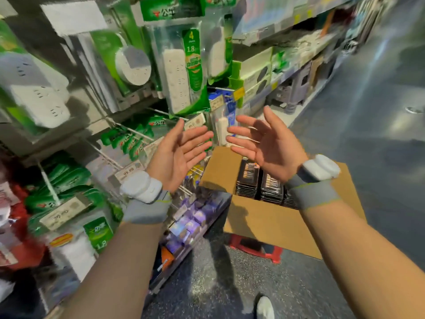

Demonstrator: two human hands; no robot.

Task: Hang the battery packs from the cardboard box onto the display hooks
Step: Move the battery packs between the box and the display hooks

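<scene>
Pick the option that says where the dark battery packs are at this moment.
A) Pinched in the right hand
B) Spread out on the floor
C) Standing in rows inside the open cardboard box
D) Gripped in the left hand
C: the battery packs stand in rows in the cardboard box, and the left hand and right hand are both open and hold nothing.

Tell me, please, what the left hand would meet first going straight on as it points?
Probably the hanging blue-backed pack holding a white power strip, just ahead of the left hand. Depth is unclear, and the right hand is close beside that line.
</scene>
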